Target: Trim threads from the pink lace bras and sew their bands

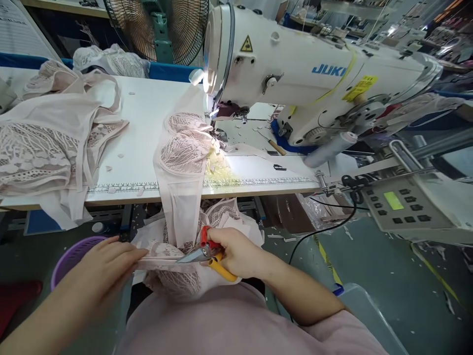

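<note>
My left hand (111,264) is closed on the edge band of a pale pink lace bra (173,281) in my lap, drawing it out to the left. In my right hand (236,254) is a pair of scissors (201,254) with one red and one yellow handle. Their blades point left and lie along the band, close to the fabric; whether they are cutting I cannot tell. Another lace bra (185,153) lies under the needle of the sewing machine (281,69), its wing hanging over the table edge towards my lap.
A pile of lace bras (40,143) covers the table's left side. A fan (158,29) stands behind. On the table lie a wooden-handled tool (277,146) and a small black blade (280,167). The control panel (406,204) juts out at right; a purple basket (74,256) stands lower left.
</note>
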Available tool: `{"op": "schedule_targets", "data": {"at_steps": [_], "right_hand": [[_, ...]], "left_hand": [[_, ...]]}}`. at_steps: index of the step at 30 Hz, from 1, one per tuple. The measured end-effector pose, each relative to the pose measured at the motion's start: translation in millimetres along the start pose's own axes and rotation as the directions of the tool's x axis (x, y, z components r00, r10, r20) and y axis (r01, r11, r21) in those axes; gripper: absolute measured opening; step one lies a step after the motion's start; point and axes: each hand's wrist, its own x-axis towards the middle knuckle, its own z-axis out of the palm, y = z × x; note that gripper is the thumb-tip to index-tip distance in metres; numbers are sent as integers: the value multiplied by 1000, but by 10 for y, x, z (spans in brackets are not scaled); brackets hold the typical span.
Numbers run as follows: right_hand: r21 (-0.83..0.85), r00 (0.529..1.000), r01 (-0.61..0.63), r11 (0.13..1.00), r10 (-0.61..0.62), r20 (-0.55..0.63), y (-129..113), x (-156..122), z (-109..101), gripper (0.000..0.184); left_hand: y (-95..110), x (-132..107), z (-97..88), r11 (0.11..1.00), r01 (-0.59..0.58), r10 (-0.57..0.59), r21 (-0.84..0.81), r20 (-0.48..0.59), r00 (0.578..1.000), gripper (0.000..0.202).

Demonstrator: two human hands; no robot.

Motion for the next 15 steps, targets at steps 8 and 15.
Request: {"op": "schedule_targets", "data": {"at_steps": [8,15], "right_hand": [[152,991,-134,979,136,-1,49,-143,34,33],[132,990,-136,982,131,43,179,-281,-51,31]], "left_hand": [[297,72,2,763,275,-437,-584,-154,886,19],[680,442,313,640,52,-475,-766,-342,811,30]]}}
